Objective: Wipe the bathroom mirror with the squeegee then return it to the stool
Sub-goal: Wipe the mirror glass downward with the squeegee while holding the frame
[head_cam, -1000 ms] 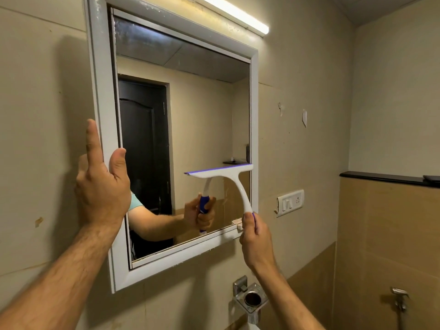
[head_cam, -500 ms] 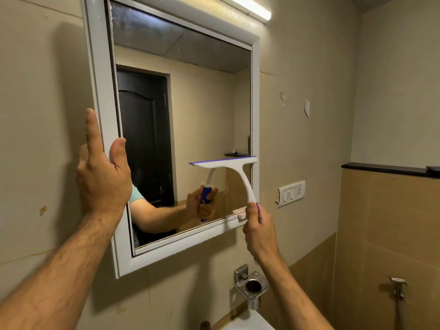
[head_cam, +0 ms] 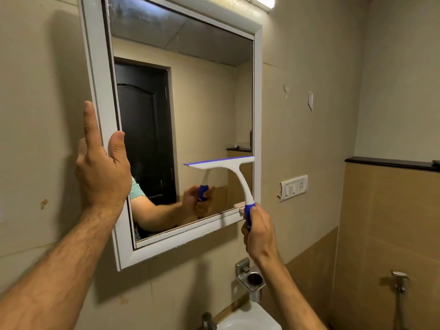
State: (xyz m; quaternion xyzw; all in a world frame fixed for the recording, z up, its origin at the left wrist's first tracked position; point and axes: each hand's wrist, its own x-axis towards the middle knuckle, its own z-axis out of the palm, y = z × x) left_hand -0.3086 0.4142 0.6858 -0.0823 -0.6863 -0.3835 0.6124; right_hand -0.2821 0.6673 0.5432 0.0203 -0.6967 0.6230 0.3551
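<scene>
Right hand [head_cam: 259, 232]: fist closed around the squeegee [head_cam: 228, 172] handle.
Blade: against the mirror [head_cam: 202, 103], lower right.
Left hand [head_cam: 102, 172]: open, steadying the frame's left edge.

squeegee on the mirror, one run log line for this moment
right hand: grips squeegee handle | blade: on lower-right mirror glass | left hand: braces left frame | stool: not in view

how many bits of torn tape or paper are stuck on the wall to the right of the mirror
2: one torn scrap just right of the mirror frame, another scrap further right, above the switch plate. Others may lie out of view.
</scene>
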